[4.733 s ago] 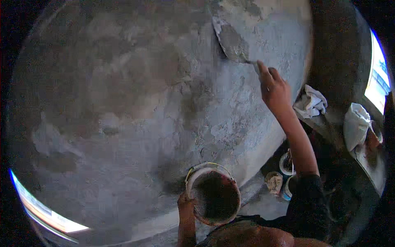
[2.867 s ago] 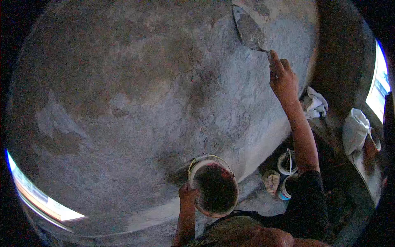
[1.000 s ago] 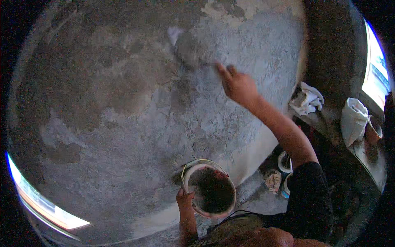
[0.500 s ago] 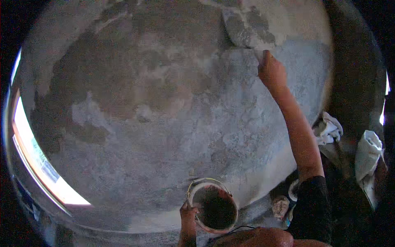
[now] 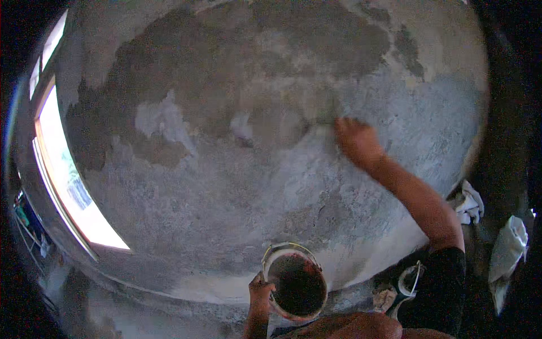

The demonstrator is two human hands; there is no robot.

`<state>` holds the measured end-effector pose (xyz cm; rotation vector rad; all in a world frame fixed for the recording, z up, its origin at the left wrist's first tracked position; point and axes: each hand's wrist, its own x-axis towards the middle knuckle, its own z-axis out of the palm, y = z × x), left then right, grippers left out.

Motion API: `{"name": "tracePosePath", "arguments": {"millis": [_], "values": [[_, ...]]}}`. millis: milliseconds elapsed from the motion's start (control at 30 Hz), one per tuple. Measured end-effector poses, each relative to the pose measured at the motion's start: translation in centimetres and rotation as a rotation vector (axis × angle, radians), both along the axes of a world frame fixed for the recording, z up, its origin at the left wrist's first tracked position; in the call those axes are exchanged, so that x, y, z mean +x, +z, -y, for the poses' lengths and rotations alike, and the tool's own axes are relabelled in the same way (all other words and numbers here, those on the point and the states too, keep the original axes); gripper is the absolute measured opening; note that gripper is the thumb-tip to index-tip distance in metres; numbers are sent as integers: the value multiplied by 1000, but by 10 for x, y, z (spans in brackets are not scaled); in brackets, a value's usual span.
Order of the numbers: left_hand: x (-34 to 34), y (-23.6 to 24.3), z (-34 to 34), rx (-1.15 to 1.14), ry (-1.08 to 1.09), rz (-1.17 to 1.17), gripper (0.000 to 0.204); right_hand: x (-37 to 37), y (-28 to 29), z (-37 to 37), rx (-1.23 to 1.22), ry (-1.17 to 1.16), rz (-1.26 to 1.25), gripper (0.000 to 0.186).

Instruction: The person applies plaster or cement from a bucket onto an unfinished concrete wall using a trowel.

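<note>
The trowel (image 5: 275, 126) in the right hand (image 5: 358, 141) is blurred.

Dim, grainy fisheye view, overexposed window (image 5: 70, 186) glaring at left, motion-blurred right hand (image 5: 359, 144), cement wall (image 5: 254, 198) bowed, corners black

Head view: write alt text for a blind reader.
A person's right hand holds a blurred trowel at a patchy grey wall, while the left hand grips a bucket by its rim below. A bright window curves along the left; a white sack is at right.
</note>
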<state>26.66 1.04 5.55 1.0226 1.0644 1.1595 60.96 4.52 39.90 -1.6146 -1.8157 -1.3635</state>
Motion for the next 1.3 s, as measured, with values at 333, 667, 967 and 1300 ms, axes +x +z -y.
{"name": "tracePosePath", "arguments": {"millis": [333,667,967,1300], "values": [[-31,-10,-15,-47,-69,17,49,16,136,1,435,-257,-186,43],[-89,10,-46,-1,-213,1,47,-109,22,-27,84,-390,97,38],[-140,-50,-89,141,-271,-96,52,-153,-66,-15,-153,-203,76,30],[-171,-47,-86,-76,-323,-119,59,-198,67,-39,198,-459,-389,40]]}}
